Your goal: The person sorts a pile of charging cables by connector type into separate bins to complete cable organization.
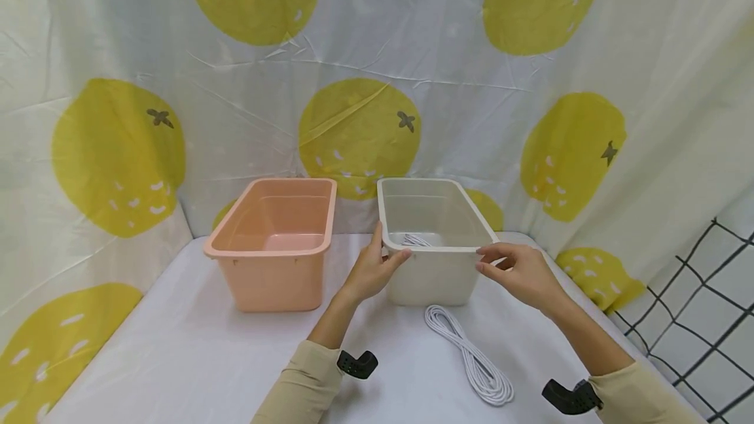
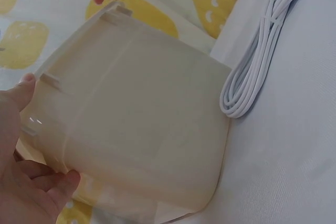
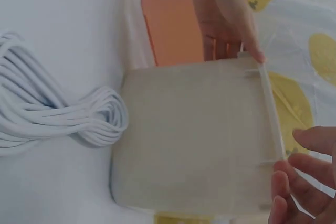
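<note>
A white plastic bin (image 1: 432,277) stands on the table, with part of a white cord bundle (image 1: 415,239) visible inside. My left hand (image 1: 372,270) grips its front left corner, thumb at the rim and fingers along the side; the left wrist view shows this hand (image 2: 31,166) too. At the front right corner, my right hand (image 1: 521,273) touches the rim with its fingertips. Its thumb stands apart from the bin in the right wrist view, where the fingers (image 3: 299,187) are loosely bent. A second looped white cord bundle (image 1: 471,358) lies in front of the bin.
Left of the white bin stands a peach bin (image 1: 277,283). A lemon-print curtain (image 1: 247,110) hangs behind both bins. Black wire grid (image 1: 701,286) rises at the right side. White cloth (image 1: 194,358) covers the table.
</note>
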